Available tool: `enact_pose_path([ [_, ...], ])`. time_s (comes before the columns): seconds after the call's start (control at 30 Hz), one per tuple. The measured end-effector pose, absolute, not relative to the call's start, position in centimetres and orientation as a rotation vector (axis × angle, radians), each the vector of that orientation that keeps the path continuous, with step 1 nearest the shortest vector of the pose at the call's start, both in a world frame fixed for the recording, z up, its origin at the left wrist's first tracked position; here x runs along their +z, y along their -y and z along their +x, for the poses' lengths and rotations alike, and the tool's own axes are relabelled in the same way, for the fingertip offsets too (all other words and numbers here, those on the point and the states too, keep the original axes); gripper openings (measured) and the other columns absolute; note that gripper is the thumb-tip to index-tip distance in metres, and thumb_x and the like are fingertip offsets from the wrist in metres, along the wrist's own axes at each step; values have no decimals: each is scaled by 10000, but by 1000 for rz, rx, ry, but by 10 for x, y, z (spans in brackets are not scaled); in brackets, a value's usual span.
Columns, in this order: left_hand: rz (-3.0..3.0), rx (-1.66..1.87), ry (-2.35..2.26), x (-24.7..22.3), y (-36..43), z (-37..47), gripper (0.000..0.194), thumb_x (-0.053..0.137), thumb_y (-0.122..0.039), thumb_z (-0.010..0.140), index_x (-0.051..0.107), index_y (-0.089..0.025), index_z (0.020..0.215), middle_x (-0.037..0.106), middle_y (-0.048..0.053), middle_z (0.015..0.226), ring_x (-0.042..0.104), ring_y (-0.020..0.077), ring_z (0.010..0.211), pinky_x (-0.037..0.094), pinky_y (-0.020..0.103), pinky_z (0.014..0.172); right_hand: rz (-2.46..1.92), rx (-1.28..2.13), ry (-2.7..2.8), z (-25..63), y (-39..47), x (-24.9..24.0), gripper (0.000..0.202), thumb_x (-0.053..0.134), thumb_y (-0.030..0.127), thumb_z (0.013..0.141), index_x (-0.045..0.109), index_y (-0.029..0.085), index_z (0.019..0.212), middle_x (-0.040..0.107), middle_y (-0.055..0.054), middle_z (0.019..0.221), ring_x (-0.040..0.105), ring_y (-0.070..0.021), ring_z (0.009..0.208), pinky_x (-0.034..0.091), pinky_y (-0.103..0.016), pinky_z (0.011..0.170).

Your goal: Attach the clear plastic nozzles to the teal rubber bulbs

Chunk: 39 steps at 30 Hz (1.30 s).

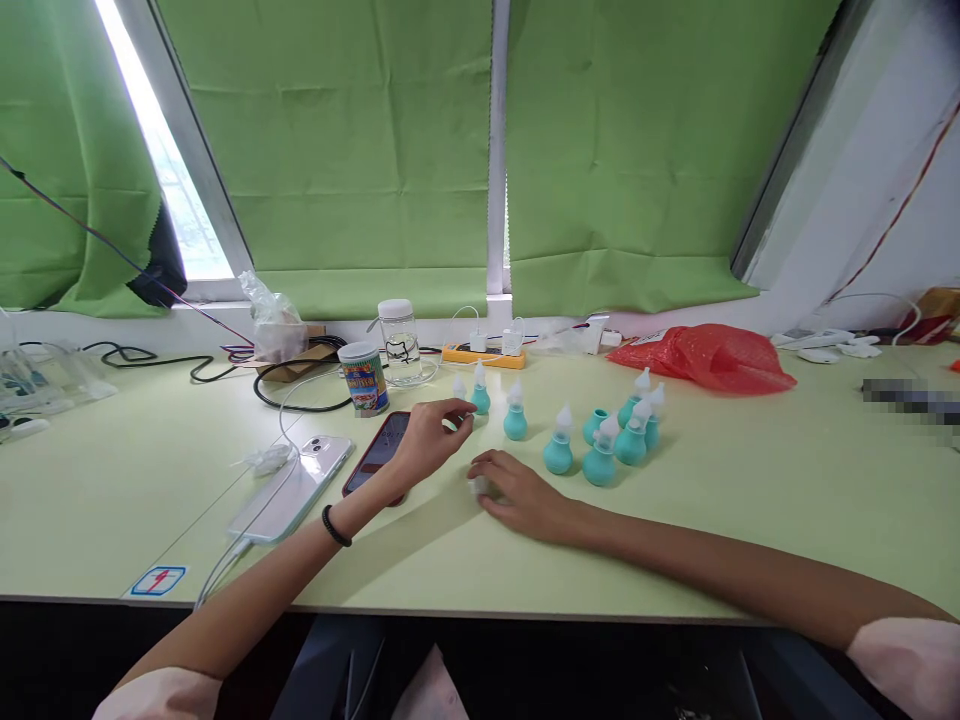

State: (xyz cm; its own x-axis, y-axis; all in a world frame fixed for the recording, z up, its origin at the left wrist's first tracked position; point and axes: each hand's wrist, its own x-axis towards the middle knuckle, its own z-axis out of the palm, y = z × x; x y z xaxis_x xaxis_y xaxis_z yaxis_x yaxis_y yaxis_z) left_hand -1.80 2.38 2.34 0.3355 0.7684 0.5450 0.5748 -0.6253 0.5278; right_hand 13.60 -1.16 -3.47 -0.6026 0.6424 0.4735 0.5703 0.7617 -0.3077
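My left hand [435,440] has its fingers curled together at a small nasal aspirator, whose whitish tip [459,386] shows just above them. The bulb below that tip is hidden by the fingers. My right hand [521,497] rests on the table, its fingers bent over a small whitish piece [478,485], partly covered. Just past the left fingertips stands a teal aspirator [481,401] with a translucent tip, and another [515,424] is to its right. Beyond the right hand are a third aspirator [558,455] and a cluster [600,465] of several more. One teal bulb [595,424] there has no tip.
Two phones lie left of my hands, one dark-screened [379,452] and one pale [296,490] with a white cable. Behind stand a printed can [364,380], a clear jar [401,345] and an orange power strip [484,357]. A red plastic bag [705,358] lies back right.
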Motion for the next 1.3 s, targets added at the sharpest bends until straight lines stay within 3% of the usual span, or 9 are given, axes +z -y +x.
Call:
enact_pose_path([
  [0.07,2221,1118,-1146,16,-24,-12,227,452,-236,713,594,-126,851,625,32,676,564,97,554,467,195,534,-915,254,2259,155,12,-38,281,436,137,723,455,180,1000,485,-69,1003,441,-173,944,383,-324,799],
  [0.23,2007,1104,-1035,-7,-25,4,266,487,-249,696,554,-113,915,628,46,693,579,105,561,493,210,533,-1035,460,1956,172,13,-42,340,476,130,682,444,202,1013,530,-35,931,517,-124,722,463,-284,658],
  [0.43,1842,1037,-880,-22,-22,3,306,597,-212,617,561,-111,903,642,95,827,605,179,754,507,259,634,-956,542,1849,168,15,-39,373,517,133,655,474,203,1018,548,-36,968,551,-123,747,502,-269,660],
  [0.73,1814,1101,-853,-21,-16,2,265,602,-238,630,600,-116,865,634,89,892,600,193,798,511,287,696,-914,579,1799,169,17,-37,387,542,149,652,503,198,1034,571,-44,935,567,-137,759,522,-292,682],
  [1.03,1775,1042,-835,-22,-11,3,447,590,-213,645,506,-107,1071,612,104,944,575,213,869,483,330,768,-927,606,1767,169,14,-39,371,539,175,680,478,198,1045,559,-52,968,572,-131,758,515,-292,697],
  [1.3,1762,1041,-850,-22,-6,5,467,565,-177,665,465,-112,1116,583,85,996,539,217,938,470,338,797,-912,560,1791,170,13,-41,361,551,190,676,489,214,1031,548,-49,1024,579,-134,746,515,-296,685],
])
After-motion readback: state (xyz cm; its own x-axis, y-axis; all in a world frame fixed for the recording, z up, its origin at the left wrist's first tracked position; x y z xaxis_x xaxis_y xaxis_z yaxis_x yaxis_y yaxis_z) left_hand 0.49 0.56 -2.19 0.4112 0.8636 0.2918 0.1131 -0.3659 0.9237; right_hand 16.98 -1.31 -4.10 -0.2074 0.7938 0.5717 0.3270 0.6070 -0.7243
